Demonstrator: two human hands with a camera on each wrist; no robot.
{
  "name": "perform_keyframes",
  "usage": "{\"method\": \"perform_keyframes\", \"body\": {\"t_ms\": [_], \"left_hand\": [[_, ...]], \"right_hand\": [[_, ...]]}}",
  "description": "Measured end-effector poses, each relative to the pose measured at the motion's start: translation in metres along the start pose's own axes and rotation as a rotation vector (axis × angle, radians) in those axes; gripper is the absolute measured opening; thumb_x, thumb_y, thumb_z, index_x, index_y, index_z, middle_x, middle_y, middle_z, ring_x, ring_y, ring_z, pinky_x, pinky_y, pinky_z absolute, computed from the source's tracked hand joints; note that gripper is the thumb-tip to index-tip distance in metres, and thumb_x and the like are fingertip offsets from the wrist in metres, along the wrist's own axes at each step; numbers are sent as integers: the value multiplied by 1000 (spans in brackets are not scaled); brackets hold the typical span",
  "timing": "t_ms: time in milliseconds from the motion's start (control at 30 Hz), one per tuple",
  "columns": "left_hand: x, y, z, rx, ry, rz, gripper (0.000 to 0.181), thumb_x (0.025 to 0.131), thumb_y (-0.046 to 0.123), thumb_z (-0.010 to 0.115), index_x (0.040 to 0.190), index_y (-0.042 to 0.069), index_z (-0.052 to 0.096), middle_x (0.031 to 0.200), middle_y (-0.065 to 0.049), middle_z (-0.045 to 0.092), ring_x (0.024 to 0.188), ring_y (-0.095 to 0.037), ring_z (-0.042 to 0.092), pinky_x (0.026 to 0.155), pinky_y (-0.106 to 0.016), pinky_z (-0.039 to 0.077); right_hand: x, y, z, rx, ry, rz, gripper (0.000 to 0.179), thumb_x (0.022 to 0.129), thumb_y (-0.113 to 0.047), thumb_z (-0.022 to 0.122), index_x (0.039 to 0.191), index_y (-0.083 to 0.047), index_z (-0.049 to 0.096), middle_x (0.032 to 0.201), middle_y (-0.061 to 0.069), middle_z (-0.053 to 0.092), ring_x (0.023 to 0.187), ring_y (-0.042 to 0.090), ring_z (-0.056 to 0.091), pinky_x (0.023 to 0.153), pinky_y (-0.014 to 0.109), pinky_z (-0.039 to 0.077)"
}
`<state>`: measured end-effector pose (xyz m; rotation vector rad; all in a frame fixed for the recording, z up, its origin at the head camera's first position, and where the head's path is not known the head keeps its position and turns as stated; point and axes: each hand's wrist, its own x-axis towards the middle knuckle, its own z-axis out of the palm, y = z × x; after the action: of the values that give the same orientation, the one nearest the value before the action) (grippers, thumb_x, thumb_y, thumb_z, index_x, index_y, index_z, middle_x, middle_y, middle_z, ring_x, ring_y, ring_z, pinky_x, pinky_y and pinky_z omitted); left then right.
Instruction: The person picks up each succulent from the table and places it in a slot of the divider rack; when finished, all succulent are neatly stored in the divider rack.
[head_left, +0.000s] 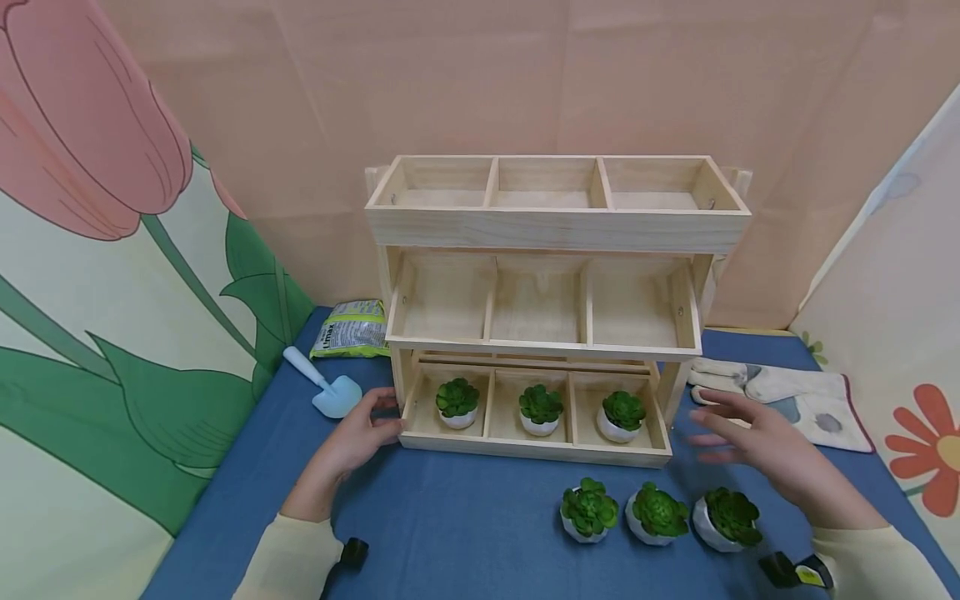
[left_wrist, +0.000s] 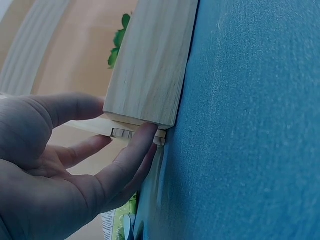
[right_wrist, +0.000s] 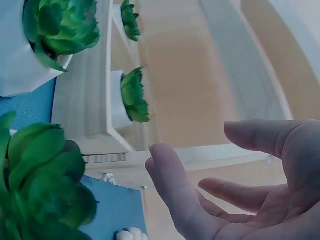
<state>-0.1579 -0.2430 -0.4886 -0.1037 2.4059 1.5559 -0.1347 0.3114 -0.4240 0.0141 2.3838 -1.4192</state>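
The fingers of the left hand (head_left: 358,440) were spread from the thumb and slightly bent, with thumb and fingertips set against the left end of the bottom tray (head_left: 525,451); no full wrap around the wood was shown, and the pressure applied could not be told. The fingers of the right hand (head_left: 759,440) were spread, nothing was held, and a gap was left between them and the tray's right end. The bottom tray was located between the two hands, to the right of the left fingers and to the left of the right fingers, its long axis running from side to side; the left hand was the nearer, being in contact. This alignment was judged to govern any adjustment of the tray. One tray plant (head_left: 540,410) was seated in each of its three compartments. A row of three worktop plants (head_left: 657,512) was placed on the worktop (head_left: 465,533), in front of the tray and nearer the right hand. The trowel (head_left: 337,397) was positioned beside the left hand, and the gloves (head_left: 798,400) were laid beyond the right. By the left wrist view, a fingertip was shown at the tray's lower corner, a detail concealed in the head view; by the head view alone, all six plants were shown.
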Motion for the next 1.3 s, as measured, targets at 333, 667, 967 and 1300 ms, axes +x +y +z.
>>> {"method": "perform_keyframes", "body": {"t_ms": [333,667,967,1300], "left_hand": [[-1,2,0,3,-6,5,63,105,11,64,160,-2,34,157,-32,41,134,-46,60,105,-50,61],[-2,0,0,-4,0,-1,61,105,10,63,158,-1,36,158,-32,41,137,-49,59,105,-50,61],[-1,0,1,3,-1,3,61,105,11,64,158,-1,36,158,-32,41,135,-47,60,105,-51,62],[-2,0,0,3,2,-5,59,105,9,64,157,-1,38,158,-32,42,135,-47,61,104,-50,62]], "right_hand": [[-28,9,-10,-55,77,-20,74,114,-41,50,167,2,24,155,36,45,104,3,76,87,39,68],[-42,33,-7,-161,164,-31,73,112,-45,52,167,-3,30,155,28,51,104,-6,73,84,24,65],[-45,56,-7,-231,109,129,94,104,-64,56,170,-8,20,168,31,34,141,56,52,96,57,62],[-53,95,-7,-80,9,89,94,105,-42,67,172,-12,8,173,29,22,141,48,54,101,49,62]]}}
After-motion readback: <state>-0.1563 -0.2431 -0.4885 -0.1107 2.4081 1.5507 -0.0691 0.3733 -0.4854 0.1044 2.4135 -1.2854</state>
